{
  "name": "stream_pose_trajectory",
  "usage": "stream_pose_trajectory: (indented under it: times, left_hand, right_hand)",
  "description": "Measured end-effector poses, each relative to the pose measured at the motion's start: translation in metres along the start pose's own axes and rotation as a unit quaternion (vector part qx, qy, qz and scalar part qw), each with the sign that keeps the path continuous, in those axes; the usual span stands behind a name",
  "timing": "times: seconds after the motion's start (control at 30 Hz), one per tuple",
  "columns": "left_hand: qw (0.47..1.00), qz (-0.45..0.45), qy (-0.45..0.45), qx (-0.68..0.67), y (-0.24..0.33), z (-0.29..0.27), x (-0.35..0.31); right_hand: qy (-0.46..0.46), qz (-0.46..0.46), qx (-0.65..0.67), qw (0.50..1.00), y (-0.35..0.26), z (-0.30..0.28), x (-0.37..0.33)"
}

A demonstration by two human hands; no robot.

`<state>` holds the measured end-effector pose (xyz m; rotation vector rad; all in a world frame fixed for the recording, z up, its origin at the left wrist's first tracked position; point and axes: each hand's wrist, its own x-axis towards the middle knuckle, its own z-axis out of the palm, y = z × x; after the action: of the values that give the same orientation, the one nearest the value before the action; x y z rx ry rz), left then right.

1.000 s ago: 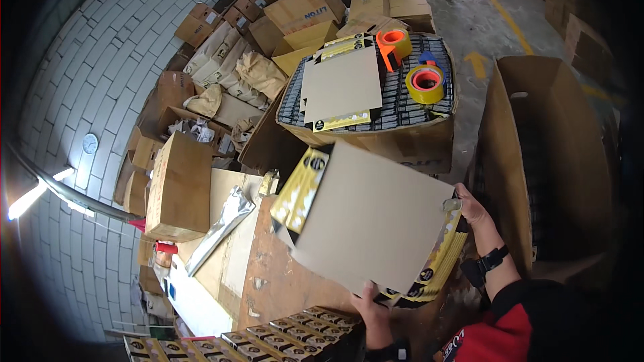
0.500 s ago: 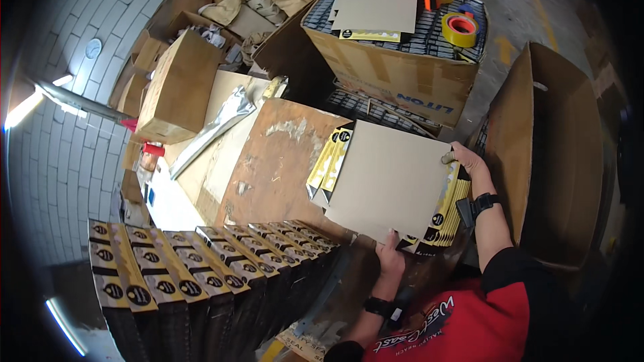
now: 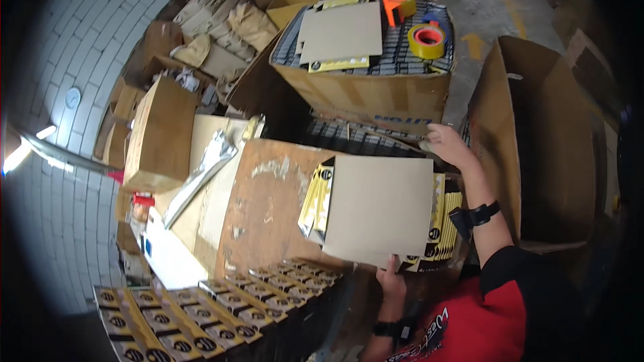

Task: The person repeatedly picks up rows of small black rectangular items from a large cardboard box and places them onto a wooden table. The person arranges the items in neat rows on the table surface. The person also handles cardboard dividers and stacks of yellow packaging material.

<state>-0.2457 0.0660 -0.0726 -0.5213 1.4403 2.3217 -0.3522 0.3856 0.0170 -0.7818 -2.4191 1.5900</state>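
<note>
A stack of flat carton blanks (image 3: 379, 208), plain grey-brown on top with yellow-and-black printed flaps at the sides, lies before me. My left hand (image 3: 392, 283) grips its near edge, thumb on the top face and fingers hidden underneath. Just off the far right corner, my right hand (image 3: 451, 145) is raised with its fingers bent and slightly apart. A light-coloured cover appears to be on its thumb. Nothing held shows in that hand. More folded printed blanks (image 3: 444, 228) are packed upright along the stack's right side.
Rows of printed cartons (image 3: 221, 305) stand at the near left. Beyond the worn wooden board (image 3: 258, 194), a large box (image 3: 365, 90) carries another blank (image 3: 342, 30), an orange tape dispenser (image 3: 397, 5) and a yellow tape roll (image 3: 427, 40). A tall open carton (image 3: 500, 114) stands at right.
My right hand has come off the stack's right edge and moved up and away from its far corner. My left hand stays at the near edge. The whole view has shifted.
</note>
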Motion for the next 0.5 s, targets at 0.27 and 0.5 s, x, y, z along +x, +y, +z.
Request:
stream_pose_trajectory:
  times: [0.27, 0.5]
  left_hand:
    - [0.959, -0.247, 0.044, 0.131, 0.047, -0.034, 0.017]
    - [0.969, -0.141, -0.027, 0.201, 0.029, -0.099, 0.010]
  right_hand:
    - [0.167, -0.187, 0.051, 0.967, -0.135, 0.039, 0.087]
    - [0.287, 0.007, -0.102, 0.952, -0.134, 0.028, 0.245]
